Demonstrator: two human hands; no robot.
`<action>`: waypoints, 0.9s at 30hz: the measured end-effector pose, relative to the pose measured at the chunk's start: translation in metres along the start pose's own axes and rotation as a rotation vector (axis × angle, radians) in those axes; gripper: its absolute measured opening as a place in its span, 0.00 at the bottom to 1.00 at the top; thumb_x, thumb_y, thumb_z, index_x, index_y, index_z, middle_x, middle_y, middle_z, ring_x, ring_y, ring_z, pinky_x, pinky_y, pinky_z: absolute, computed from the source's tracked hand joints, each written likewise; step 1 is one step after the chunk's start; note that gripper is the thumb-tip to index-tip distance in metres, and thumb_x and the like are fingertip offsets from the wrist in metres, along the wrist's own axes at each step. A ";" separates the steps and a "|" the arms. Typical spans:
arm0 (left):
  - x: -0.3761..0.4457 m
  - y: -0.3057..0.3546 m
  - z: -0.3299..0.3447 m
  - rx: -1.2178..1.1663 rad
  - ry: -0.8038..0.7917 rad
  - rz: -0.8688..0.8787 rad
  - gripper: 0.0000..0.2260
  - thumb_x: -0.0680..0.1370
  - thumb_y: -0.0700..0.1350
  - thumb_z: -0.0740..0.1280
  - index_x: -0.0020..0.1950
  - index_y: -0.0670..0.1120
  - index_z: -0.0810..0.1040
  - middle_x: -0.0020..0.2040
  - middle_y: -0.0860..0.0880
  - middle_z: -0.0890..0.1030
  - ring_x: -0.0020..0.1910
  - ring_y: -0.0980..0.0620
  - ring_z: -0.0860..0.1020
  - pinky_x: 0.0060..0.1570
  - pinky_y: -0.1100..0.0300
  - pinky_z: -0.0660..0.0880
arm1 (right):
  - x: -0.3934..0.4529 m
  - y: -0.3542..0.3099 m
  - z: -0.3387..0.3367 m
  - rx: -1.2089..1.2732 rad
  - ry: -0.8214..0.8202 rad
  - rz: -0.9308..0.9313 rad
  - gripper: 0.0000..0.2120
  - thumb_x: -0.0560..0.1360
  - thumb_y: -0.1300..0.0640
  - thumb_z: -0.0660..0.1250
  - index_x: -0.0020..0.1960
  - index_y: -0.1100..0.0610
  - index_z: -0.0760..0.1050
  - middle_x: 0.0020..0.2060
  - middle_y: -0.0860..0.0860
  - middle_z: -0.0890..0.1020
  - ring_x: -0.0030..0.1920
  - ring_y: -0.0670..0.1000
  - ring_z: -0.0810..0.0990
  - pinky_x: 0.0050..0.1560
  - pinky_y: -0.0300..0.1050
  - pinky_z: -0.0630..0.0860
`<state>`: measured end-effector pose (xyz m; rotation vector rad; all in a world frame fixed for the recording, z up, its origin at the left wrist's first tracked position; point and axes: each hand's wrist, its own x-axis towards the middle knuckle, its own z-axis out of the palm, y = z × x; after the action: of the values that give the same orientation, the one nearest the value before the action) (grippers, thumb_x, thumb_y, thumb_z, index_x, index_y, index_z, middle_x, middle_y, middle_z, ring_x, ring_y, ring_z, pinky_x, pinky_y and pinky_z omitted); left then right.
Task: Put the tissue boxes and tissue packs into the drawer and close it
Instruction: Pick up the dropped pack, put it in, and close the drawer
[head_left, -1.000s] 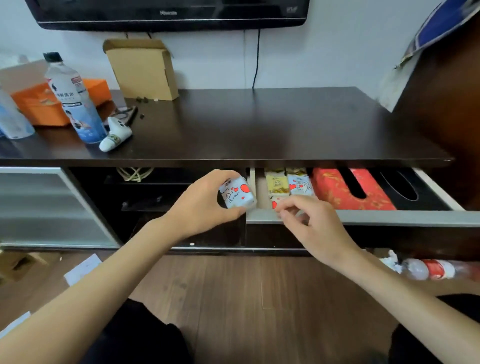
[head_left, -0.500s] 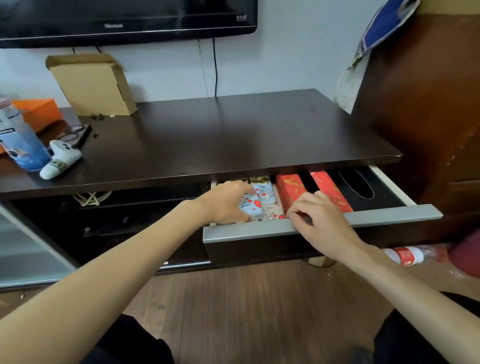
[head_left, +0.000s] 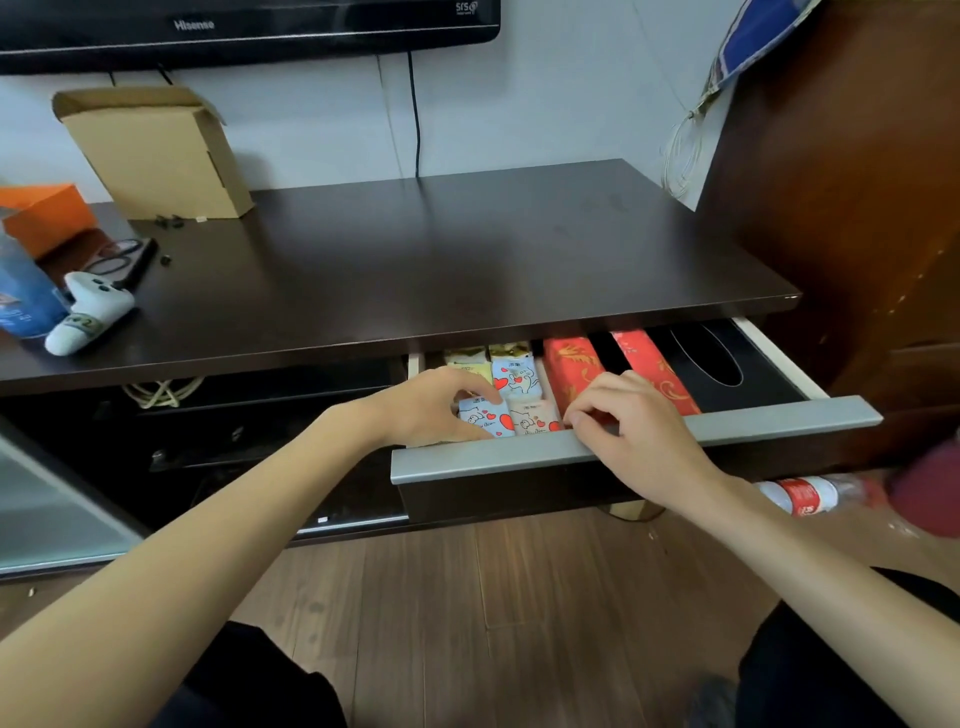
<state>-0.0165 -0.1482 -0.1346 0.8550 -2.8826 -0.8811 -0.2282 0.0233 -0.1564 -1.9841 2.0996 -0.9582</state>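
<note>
Left hand (head_left: 431, 405), now inside the drawer (head_left: 623, 449), grips the blue pack (head_left: 485, 418); right hand (head_left: 631, 423) curls on its front; closing remains.

Drawer (head_left: 639, 447) rear — under tabletop (head_left: 415, 270)

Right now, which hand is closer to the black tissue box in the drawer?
Right. The right hand rests on the drawer front beside the red tissue box, just left of the black tissue box. The left hand is farther left, on the blue tissue pack.

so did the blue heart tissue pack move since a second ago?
Yes. The blue heart tissue pack went from outside the drawer front to inside it, under the left hand.
</note>
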 end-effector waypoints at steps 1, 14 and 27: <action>-0.003 0.004 -0.004 -0.036 -0.002 -0.014 0.21 0.77 0.50 0.72 0.69 0.50 0.76 0.69 0.53 0.75 0.67 0.54 0.72 0.66 0.56 0.73 | 0.000 0.000 -0.001 0.011 0.002 0.002 0.06 0.81 0.55 0.67 0.50 0.50 0.84 0.46 0.41 0.80 0.51 0.43 0.74 0.47 0.38 0.70; -0.070 0.038 0.032 0.148 0.285 -0.085 0.21 0.73 0.56 0.74 0.65 0.57 0.77 0.63 0.56 0.79 0.59 0.55 0.76 0.56 0.52 0.79 | -0.017 0.025 -0.037 -0.098 -0.190 -0.121 0.26 0.71 0.32 0.70 0.62 0.45 0.77 0.59 0.37 0.75 0.61 0.43 0.72 0.56 0.44 0.75; -0.055 0.028 0.040 0.265 0.563 -0.123 0.17 0.74 0.55 0.74 0.62 0.54 0.80 0.62 0.53 0.82 0.60 0.49 0.79 0.50 0.51 0.77 | -0.006 0.039 -0.035 -0.233 0.033 -0.076 0.14 0.72 0.47 0.78 0.54 0.51 0.84 0.51 0.45 0.83 0.53 0.46 0.78 0.45 0.30 0.66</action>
<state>0.0096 -0.0806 -0.1463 1.0961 -2.4886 -0.2002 -0.2779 0.0404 -0.1502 -2.1835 2.2616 -0.7942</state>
